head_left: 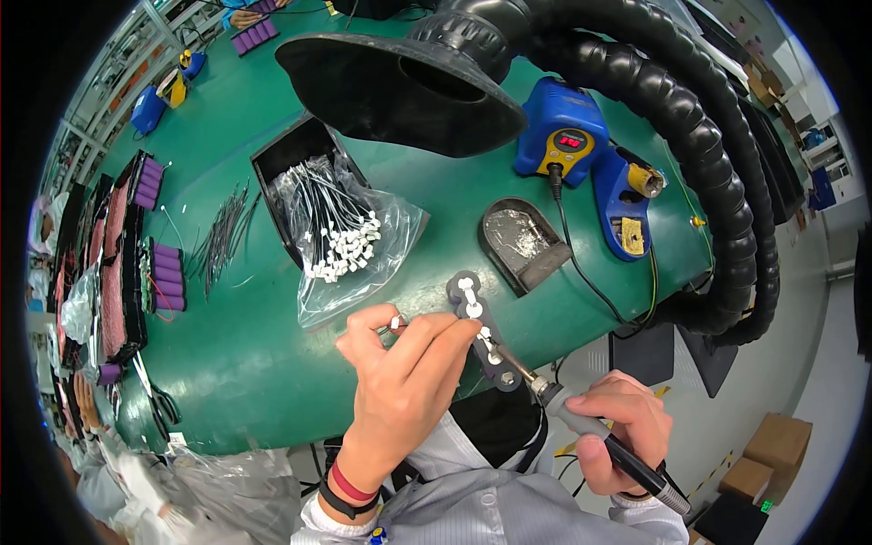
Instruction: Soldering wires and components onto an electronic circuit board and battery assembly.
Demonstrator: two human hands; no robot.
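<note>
My right hand (631, 422) grips a soldering iron (579, 416) by its grey and black handle. Its metal tip touches or nearly touches a dark, lobed holder (506, 376) at the table's front edge, which carries small white and metal parts along its length. My left hand (404, 381) is closed around a thin wire lead with a small white connector (396, 322). The fingertips of that hand lie beside the holder, close to the iron's tip, and hide part of the lead. A bagged bundle of black leads with white connectors (343, 245) spills from a black bin (272, 195).
A black fume extractor hood (327, 82) hangs over the table. Behind the holder lies a dark solder tray (548, 268); a blue soldering station (554, 118) and iron stand (610, 200) are right. Left are loose wires (222, 241), purple battery packs (166, 275) and scissors (156, 397).
</note>
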